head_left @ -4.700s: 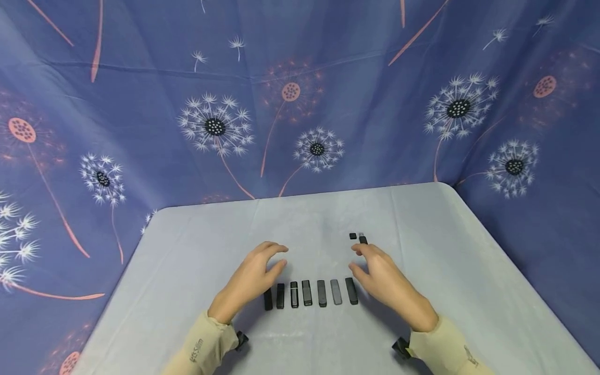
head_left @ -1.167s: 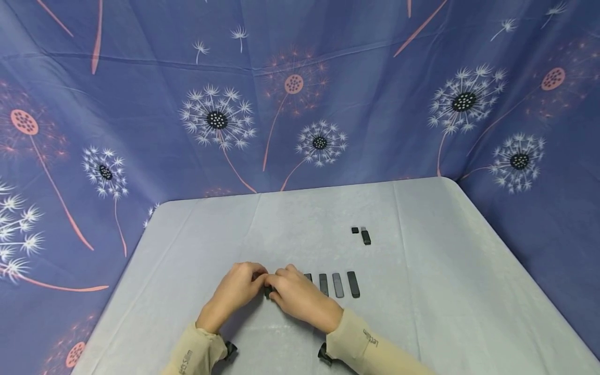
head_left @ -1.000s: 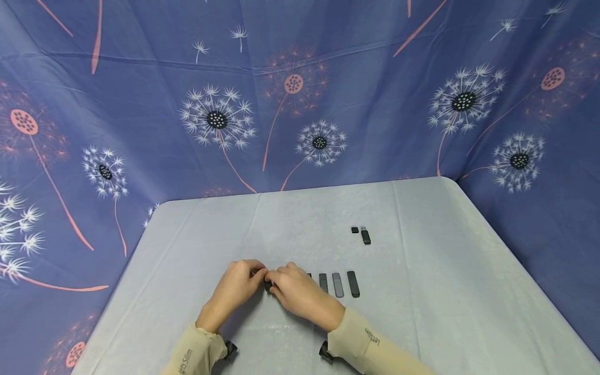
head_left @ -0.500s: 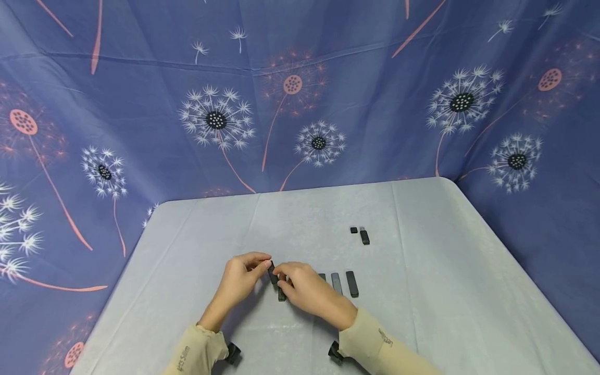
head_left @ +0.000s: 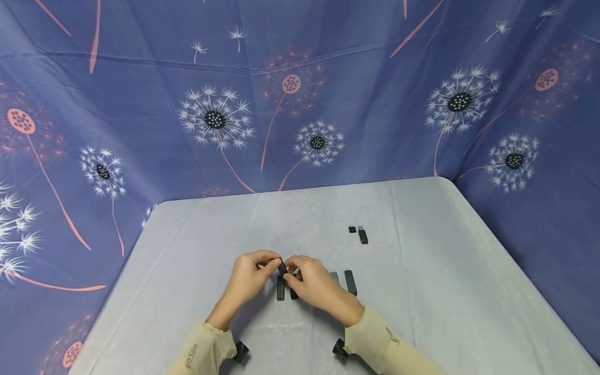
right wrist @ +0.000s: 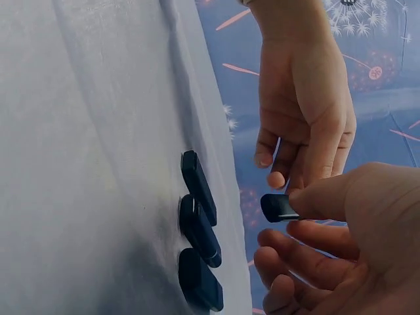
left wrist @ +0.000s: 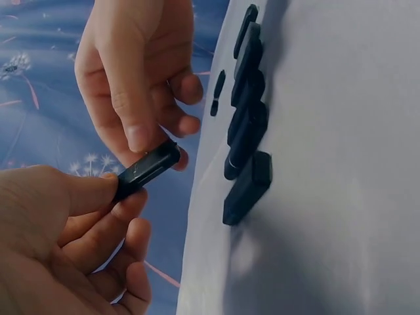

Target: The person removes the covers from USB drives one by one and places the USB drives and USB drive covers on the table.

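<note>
**One black stick held between both my hands**

On my left sleeve (head_left: 199, 354) there is small dark lettering near the cuff, too small for me to read. My left hand (head_left: 248, 278) is curled, thumb and forefinger pinching the left end of a black stick (head_left: 282, 269). The left wrist view shows it best: the stick (left wrist: 146, 169) is a slim, glossy black bar with a squared end, lifted off the table (head_left: 422, 291) and tilted, my thumb on top of one end.

My right hand (head_left: 315, 284) pinches the other end, thumb over it and the other fingers curled beneath; in the right wrist view only the blunt black tip (right wrist: 279, 207) shows past my thumb. Both grips are narrow and closed on this one stick, which hangs in the air between my hands.

Just under the grip, a row of sticks (head_left: 280, 288) lies flat on the table, side by side, running off to the right beneath my right hand; two (head_left: 350, 282) show past my knuckles. Farther beyond my right hand lie a short stick (head_left: 363, 236) and a tiny black cap (head_left: 352, 229), just beside each other. My right sleeve (head_left: 391, 338) also carries lettering I cannot read.
</note>
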Tool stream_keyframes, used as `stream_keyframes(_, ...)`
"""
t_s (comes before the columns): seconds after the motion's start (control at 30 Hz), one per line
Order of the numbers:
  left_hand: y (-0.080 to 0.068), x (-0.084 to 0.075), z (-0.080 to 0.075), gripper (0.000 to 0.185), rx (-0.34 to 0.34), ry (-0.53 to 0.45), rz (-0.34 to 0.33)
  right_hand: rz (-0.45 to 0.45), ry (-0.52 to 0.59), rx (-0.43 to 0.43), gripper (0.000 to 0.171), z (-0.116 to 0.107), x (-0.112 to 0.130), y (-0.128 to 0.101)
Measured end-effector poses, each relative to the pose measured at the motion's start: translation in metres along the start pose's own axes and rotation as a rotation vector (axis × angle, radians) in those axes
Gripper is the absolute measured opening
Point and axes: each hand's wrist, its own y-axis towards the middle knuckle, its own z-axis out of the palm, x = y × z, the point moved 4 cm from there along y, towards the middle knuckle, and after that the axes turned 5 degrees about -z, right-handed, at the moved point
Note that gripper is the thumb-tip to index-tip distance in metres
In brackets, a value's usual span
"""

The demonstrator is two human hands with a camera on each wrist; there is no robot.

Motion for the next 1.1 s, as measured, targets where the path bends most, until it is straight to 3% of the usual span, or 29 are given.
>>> stream_keyframes(0.53, -0.001, -0.019, 0.000, 0.007, 0.001, -0.039, -0.012, 0.044, 0.112, -0.014, 0.015, -0.020, 0.001, -0.002)
stream_keyframes(0.87, -0.002, -0.040, 0.002, 0.013, -0.009, -0.081, 0.098, 0.028, 0.114, -0.071, 0.011, -0.043, 0.010, -0.007)
stream_keyframes(1.1, -0.004, -0.052, 0.002, 0.016, 0.010, -0.039, 0.178, 0.056, 0.232, -0.059, 0.015, -0.049, 0.013, -0.011)
